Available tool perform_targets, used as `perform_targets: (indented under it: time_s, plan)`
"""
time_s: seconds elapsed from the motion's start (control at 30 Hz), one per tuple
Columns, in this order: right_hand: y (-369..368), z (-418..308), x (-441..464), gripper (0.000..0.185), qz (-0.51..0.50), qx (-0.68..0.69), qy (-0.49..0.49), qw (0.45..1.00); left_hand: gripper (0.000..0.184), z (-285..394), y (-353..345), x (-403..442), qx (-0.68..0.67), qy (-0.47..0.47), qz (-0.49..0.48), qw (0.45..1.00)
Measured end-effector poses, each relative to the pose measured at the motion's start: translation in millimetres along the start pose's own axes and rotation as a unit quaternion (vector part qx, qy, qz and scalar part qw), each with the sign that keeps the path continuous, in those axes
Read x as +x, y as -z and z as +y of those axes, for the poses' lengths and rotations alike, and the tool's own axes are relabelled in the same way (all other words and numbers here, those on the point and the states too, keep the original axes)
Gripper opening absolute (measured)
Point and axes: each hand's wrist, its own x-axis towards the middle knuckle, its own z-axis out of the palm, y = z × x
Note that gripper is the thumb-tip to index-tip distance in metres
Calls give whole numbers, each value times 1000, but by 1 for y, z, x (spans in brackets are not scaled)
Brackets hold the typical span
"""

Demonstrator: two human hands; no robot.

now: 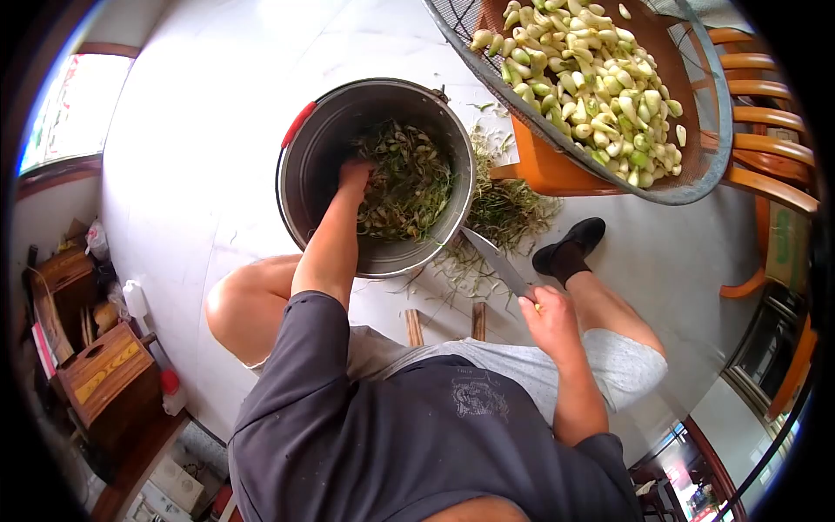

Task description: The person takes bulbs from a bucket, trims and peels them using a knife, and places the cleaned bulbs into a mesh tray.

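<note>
- Inside the bucket (313, 157), the left hand (355, 174) reaches into tangled greens (404, 178); its fingers are hidden, so its grip cannot be told.
- Right of the bucket, on the body's side, the right hand (551, 317) closes around the handle of a knife (503, 263), blade toward the rim.
- Just right of the bucket, green strands (504, 213) lie heaped.
- Beyond them, a mesh basket (691, 165) holds pale bulbs (600, 96).

I saw a dark short-sleeved shirt (409, 448) — pale print (480, 398) in front — grey shorts (622, 370), a dark sock (570, 263) and black shoe (588, 236).
</note>
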Motion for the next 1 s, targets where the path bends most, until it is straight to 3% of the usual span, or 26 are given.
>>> perform_targets:
  time_s: [0.03,0.23,0.33,0.47,0.57,0.7,1.0]
  plan:
    - [0,1,-1,18,-4,-2,3,1000,15,1,1,-1,-84,58,-26,994]
    - [3,4,-2,18,16,-6,14,1000,11,23,2,-32,-114,63,-109,985]
    - [4,3,-8,18,35,7,43,998,10,34,13,-47,-214,59,-187,957]
    - [4,3,-17,15,104,39,96,989,16,68,23,-104,-191,6,-193,962]
    - [10,-3,-24,14,108,49,104,988,22,88,25,-140,-104,-105,-174,974]
    - [16,-6,-31,19,143,55,117,981,24,117,14,-215,-76,-182,-253,947]
    - [13,-8,-42,19,263,61,222,937,18,102,-38,-329,-123,-119,-432,886]
